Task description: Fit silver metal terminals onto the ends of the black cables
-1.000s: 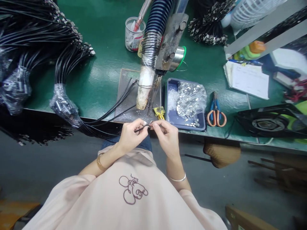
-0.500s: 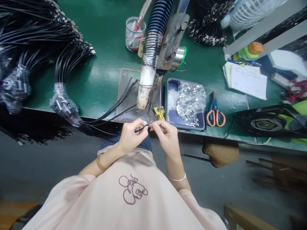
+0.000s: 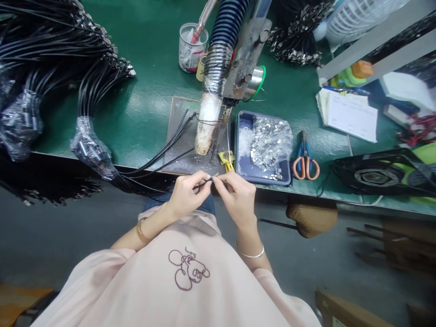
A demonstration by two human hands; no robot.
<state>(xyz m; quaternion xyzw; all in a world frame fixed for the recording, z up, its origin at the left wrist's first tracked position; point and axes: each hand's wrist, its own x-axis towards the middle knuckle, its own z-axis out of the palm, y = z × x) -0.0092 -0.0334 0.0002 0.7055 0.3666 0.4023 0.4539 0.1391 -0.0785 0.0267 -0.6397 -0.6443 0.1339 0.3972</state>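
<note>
My left hand (image 3: 186,195) pinches the end of a thin black cable (image 3: 201,183) just in front of the bench edge. My right hand (image 3: 238,196) meets it from the right, its fingertips closed on a small metal clip at the cable's tip (image 3: 215,176). Both hands hover over my lap, close together. Just beyond them lies a grey work plate (image 3: 184,136) with more black cables across it. Over the plate hangs a soldering fixture (image 3: 221,122) with a ribbed fume hose (image 3: 223,32).
A blue tray (image 3: 245,170) of small metal clips sits right of the plate, with orange-handled scissors (image 3: 305,159) beside it. Bundles of black cables (image 3: 91,86) fill the left of the green bench (image 3: 146,104). A plastic cup (image 3: 190,45), papers (image 3: 352,113) and a black fan (image 3: 378,175) stand around.
My right hand has shifted slightly left and closed tighter against the cable tip. Otherwise the hands stay in place.
</note>
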